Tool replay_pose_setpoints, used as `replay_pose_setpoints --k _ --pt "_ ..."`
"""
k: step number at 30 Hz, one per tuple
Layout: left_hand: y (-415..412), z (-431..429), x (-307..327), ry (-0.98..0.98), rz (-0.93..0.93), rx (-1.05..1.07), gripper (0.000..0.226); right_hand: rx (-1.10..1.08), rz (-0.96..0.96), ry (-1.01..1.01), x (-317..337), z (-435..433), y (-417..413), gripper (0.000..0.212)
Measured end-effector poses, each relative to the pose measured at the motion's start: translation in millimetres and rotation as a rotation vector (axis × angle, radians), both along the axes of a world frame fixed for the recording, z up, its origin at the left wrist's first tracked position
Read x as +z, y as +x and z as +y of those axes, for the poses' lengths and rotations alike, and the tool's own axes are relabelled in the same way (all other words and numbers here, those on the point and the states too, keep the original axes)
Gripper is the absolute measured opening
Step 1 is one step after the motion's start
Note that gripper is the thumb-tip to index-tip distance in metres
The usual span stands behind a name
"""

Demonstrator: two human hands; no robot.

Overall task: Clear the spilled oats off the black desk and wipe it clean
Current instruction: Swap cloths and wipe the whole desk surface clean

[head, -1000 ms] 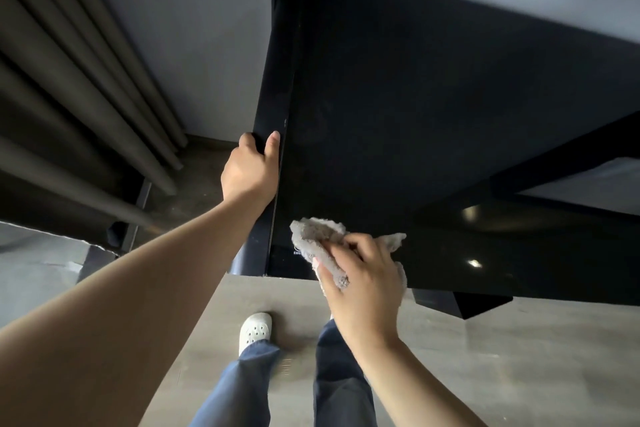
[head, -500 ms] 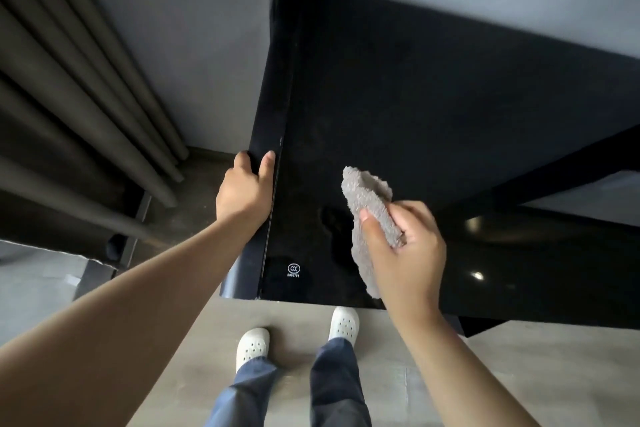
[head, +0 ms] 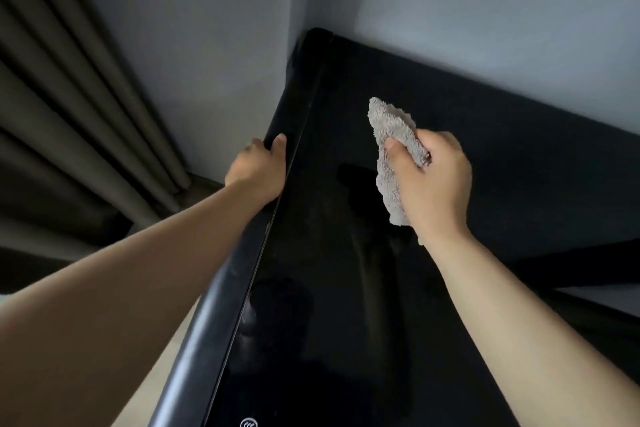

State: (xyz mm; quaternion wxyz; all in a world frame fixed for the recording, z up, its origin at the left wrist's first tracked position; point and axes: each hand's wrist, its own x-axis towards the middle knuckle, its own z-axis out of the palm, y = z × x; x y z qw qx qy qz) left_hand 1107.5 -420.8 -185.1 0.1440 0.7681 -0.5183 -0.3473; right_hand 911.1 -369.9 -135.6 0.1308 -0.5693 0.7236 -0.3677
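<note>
cloth (head: 391, 135) has travelled from the near edge at 6 o'clock up past the middle of the black desk (head: 346, 288), heading for 12 o'clock and the wall (head: 485, 28). right hand (head: 433, 180) carries it bunched, free corner sticking up; cannot tell whether the lower end touches the top or hangs just above it. left hand (head: 258, 173) has slid farther along the edge rail (head: 221, 305) at the desk's 9 o'clock side as the person leans in. no oats visible, only faint streaks and reflections, so my guess is the sweeping is done and this is the wipe pass reaching the far half.

right hand clenched round the cloth, thumb (head: 390, 144) pressed across its front, other fingers wrapped behind. left hand hooked over the rail, gripping for support
</note>
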Motion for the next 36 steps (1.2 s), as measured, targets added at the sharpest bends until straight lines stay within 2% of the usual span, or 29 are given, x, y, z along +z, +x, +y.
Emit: replay_pose_setpoints --k 5,11,16,19,23,27,32,34,36 --pt "-4.5 -1.7 -8.1 -0.067 -0.072 0.053 0.046 0.08 0.12 0.025 -12.5 -92.8 -11.4 0.02" --pt "-5.8 1.2 -9.1 -0.117 -0.111 0.071 0.043 0.052 0.121 0.132 -19.7 -184.3 -12.1 0.014" --pt "-5.7 1.1 -10.6 -0.123 -0.106 0.074 0.043 0.025 0.216 0.141 -22.7 -229.8 -5.1 0.03" --pt "-6.0 1.1 -9.5 -0.128 -0.121 0.08 0.042 0.091 0.396 0.2 -34.6 -242.8 5.6 0.029" --pt "-5.7 0.0 -6.5 -0.125 -0.144 0.078 0.041 0.207 0.539 0.063 -49.9 -222.3 14.2 0.036" --pt "-6.5 0.9 -4.4 -0.122 -0.136 0.083 0.041 0.401 0.487 -0.037 -49.5 -165.0 21.0 0.023" --pt "-7.4 0.9 -4.2 -0.122 -0.145 0.089 0.041 0.599 0.294 -0.029 -35.4 -110.6 25.2 0.025" --pt "-6.3 1.4 -6.1 -0.13 -0.15 0.093 0.041 0.466 0.188 -0.036 -25.7 -128.9 19.6 0.027" --pt "-5.8 1.7 -6.4 -0.13 -0.147 0.098 0.041 0.227 0.22 -0.062 -22.6 -170.9 12.5 0.024"
